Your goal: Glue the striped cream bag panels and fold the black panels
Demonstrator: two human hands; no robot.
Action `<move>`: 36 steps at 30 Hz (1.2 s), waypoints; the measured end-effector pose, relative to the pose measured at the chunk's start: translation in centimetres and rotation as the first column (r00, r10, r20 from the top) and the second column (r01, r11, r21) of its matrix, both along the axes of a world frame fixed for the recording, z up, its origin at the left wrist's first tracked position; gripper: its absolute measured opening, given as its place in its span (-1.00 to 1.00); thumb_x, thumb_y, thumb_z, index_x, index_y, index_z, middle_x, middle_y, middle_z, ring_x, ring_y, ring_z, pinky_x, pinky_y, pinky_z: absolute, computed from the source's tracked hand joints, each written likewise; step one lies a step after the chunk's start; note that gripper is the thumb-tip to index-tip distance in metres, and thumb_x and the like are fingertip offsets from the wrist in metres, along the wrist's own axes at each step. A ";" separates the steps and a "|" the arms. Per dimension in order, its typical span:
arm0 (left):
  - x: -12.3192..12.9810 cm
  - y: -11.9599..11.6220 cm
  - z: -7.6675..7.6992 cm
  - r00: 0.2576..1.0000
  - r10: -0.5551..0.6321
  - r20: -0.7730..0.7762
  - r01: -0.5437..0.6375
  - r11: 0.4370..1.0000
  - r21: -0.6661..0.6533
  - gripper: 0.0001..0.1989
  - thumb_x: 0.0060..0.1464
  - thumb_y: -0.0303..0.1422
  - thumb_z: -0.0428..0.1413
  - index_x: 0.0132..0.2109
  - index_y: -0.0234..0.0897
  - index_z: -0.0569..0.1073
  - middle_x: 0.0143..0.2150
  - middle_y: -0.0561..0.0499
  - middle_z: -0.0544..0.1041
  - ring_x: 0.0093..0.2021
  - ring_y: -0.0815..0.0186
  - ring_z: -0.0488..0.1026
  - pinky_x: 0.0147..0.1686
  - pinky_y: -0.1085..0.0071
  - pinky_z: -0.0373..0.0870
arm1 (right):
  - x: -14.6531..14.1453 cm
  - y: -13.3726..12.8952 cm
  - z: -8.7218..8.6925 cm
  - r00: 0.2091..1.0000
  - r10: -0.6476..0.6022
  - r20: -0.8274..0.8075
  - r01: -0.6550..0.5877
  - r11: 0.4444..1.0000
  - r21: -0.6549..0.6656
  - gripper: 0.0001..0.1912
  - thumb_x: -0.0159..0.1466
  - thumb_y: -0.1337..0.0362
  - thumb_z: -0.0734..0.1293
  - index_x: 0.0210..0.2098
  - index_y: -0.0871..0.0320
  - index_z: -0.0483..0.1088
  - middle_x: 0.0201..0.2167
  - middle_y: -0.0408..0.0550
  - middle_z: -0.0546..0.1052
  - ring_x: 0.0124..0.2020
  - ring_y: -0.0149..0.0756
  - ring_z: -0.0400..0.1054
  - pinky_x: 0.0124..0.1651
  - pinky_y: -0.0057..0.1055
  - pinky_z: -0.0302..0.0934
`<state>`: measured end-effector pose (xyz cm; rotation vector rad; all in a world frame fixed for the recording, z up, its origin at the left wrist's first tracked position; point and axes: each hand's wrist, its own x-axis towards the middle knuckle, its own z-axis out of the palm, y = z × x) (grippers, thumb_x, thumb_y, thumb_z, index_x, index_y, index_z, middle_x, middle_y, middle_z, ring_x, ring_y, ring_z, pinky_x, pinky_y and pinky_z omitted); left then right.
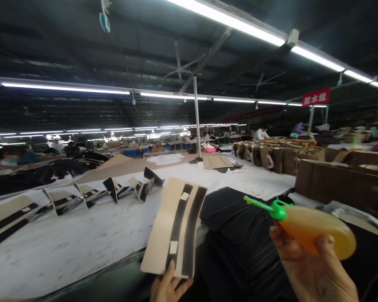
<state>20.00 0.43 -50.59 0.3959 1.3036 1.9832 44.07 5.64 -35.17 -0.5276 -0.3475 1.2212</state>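
While my left hand (pixel 168 286) is pinching a panel (pixel 175 228), my right hand (pixel 315 262) is gripping a bottle (pixel 319 228). It's lying sideways.

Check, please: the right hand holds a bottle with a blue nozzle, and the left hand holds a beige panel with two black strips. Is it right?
The nozzle is green, not blue, as the head view shows. The right hand does hold the bottle, and the left hand holds the beige panel with two black strips.
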 end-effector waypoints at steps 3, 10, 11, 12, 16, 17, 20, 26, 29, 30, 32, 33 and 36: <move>-1.3 1.3 2.4 1.000 -0.029 -0.002 0.029 0.998 0.063 -0.36 -0.27 -0.09 0.45 -0.09 -0.24 0.39 -0.28 -0.03 0.62 -0.36 0.17 0.58 -0.55 0.37 0.43 | -0.1 0.2 -0.1 1.000 0.010 -0.024 -0.009 1.000 0.019 -0.56 0.02 0.00 0.57 -0.16 0.01 0.54 -0.08 -0.09 0.56 -0.17 -0.25 0.48 -0.17 -0.36 0.50; -4.0 4.2 7.6 0.981 -0.077 -0.179 0.062 0.994 -0.087 -0.34 -0.11 -0.06 0.37 0.11 -0.18 0.40 -0.19 -0.09 0.66 -0.34 0.14 0.60 -0.59 0.40 0.40 | 0.1 1.0 -0.4 0.999 0.049 -0.011 -0.047 0.995 0.084 -0.53 0.04 0.04 0.57 -0.08 0.02 0.54 -0.03 -0.07 0.55 -0.18 -0.25 0.50 -0.19 -0.33 0.52; -4.3 4.6 8.3 0.976 -0.087 -0.202 0.064 0.991 -0.119 -0.36 -0.08 -0.06 0.35 0.11 -0.21 0.43 -0.13 -0.14 0.66 -0.22 0.06 0.61 -0.50 0.34 0.48 | 0.2 1.1 -0.5 0.998 0.055 -0.012 -0.053 0.995 0.087 -0.52 0.03 0.05 0.58 -0.07 0.02 0.54 -0.02 -0.07 0.55 -0.17 -0.24 0.50 -0.19 -0.33 0.53; -4.7 4.9 9.0 0.969 -0.102 -0.227 0.070 0.987 -0.144 -0.38 -0.06 -0.05 0.33 0.09 -0.25 0.47 -0.10 -0.18 0.66 -0.13 -0.01 0.61 -0.42 0.28 0.52 | 0.3 1.3 -0.5 0.998 0.057 -0.011 -0.056 0.994 0.098 -0.50 0.02 0.06 0.58 -0.06 0.02 0.54 -0.01 -0.07 0.54 -0.16 -0.24 0.50 -0.19 -0.34 0.53; -6.4 5.9 11.0 0.916 -0.179 -0.360 0.126 0.978 -0.166 -0.49 -0.05 -0.14 0.34 -0.02 -0.38 0.55 -0.09 -0.26 0.66 0.00 -0.11 0.58 -0.11 0.11 0.53 | 0.6 1.7 -1.0 0.998 0.068 -0.001 -0.067 0.987 0.146 -0.40 -0.07 0.12 0.63 -0.03 0.01 0.53 0.02 -0.06 0.54 -0.15 -0.20 0.50 -0.19 -0.30 0.53; -6.7 6.1 11.3 0.898 -0.183 -0.399 0.133 0.980 -0.151 -0.51 -0.04 -0.18 0.34 -0.01 -0.39 0.55 -0.05 -0.26 0.65 0.06 -0.09 0.55 0.01 0.10 0.48 | 0.7 1.8 -1.1 0.997 0.078 0.001 -0.078 0.985 0.153 -0.38 -0.08 0.12 0.64 -0.03 0.02 0.53 0.01 -0.05 0.54 -0.14 -0.19 0.50 -0.18 -0.28 0.52; -7.1 6.9 11.3 0.847 -0.207 -0.489 0.180 0.978 -0.103 -0.54 -0.03 -0.27 0.33 0.02 -0.36 0.53 0.06 -0.23 0.61 0.20 -0.02 0.46 0.24 0.10 0.30 | 0.7 1.8 -1.3 0.995 0.101 -0.011 -0.098 0.984 0.146 -0.41 -0.05 0.12 0.63 -0.03 0.04 0.53 0.00 -0.03 0.55 -0.14 -0.18 0.51 -0.17 -0.28 0.52; -7.0 8.3 11.8 0.843 -0.192 -0.502 0.191 0.980 -0.054 -0.57 -0.06 -0.25 0.34 -0.07 -0.41 0.54 -0.08 -0.26 0.66 0.15 -0.06 0.50 0.24 -0.01 0.31 | 0.4 1.6 -1.3 0.988 0.143 -0.059 -0.137 0.986 0.094 -0.50 0.03 0.12 0.59 -0.05 0.07 0.53 -0.04 -0.02 0.58 -0.22 -0.24 0.53 -0.18 -0.34 0.51; -6.9 7.9 14.1 0.884 -0.070 -0.462 0.107 0.993 0.054 -0.49 0.09 -0.21 0.19 0.10 -0.46 0.44 0.06 -0.32 0.59 0.18 -0.04 0.47 0.23 0.02 0.34 | 0.6 1.4 -0.9 0.987 0.124 -0.099 -0.119 0.991 0.056 -0.48 -0.01 0.10 0.60 -0.07 0.07 0.53 -0.07 -0.01 0.58 -0.25 -0.24 0.53 -0.20 -0.33 0.52; -6.7 7.6 14.9 0.891 -0.020 -0.454 0.074 0.992 0.103 -0.47 0.12 -0.22 0.15 0.18 -0.43 0.39 0.16 -0.31 0.53 0.24 -0.01 0.42 0.26 0.07 0.32 | 0.7 1.2 -0.7 0.990 0.104 -0.097 -0.099 0.994 0.054 -0.48 -0.01 0.09 0.60 -0.07 0.05 0.53 -0.08 -0.02 0.59 -0.23 -0.23 0.53 -0.19 -0.32 0.52; -5.7 6.9 16.1 0.890 0.058 -0.453 0.033 0.981 0.190 -0.41 0.16 -0.25 0.11 0.31 -0.29 0.27 0.33 -0.18 0.38 0.33 0.07 0.31 0.32 0.16 0.23 | 0.9 0.5 -0.3 0.997 0.047 -0.058 -0.044 0.997 0.057 -0.49 0.00 0.03 0.59 -0.09 0.03 0.53 -0.10 -0.02 0.59 -0.20 -0.20 0.53 -0.18 -0.30 0.52; -4.9 6.5 16.4 0.886 0.067 -0.459 0.040 0.975 0.218 -0.38 0.16 -0.26 0.12 0.34 -0.22 0.23 0.37 -0.11 0.33 0.36 0.10 0.26 0.34 0.20 0.19 | 1.0 0.1 -0.1 1.000 0.016 -0.023 -0.015 0.998 0.065 -0.50 0.01 0.00 0.57 -0.10 0.02 0.53 -0.10 -0.01 0.59 -0.20 -0.17 0.53 -0.18 -0.27 0.52; -1.1 5.4 15.9 0.878 -0.026 -0.479 0.146 0.965 0.217 -0.34 0.10 -0.22 0.20 0.32 -0.18 0.27 0.34 -0.07 0.38 0.34 0.08 0.29 0.35 0.19 0.18 | 1.1 -1.1 0.0 0.991 -0.115 0.073 0.105 0.986 0.129 -0.47 0.02 -0.06 0.54 -0.07 -0.03 0.52 -0.05 0.03 0.58 -0.14 -0.05 0.52 -0.19 -0.19 0.52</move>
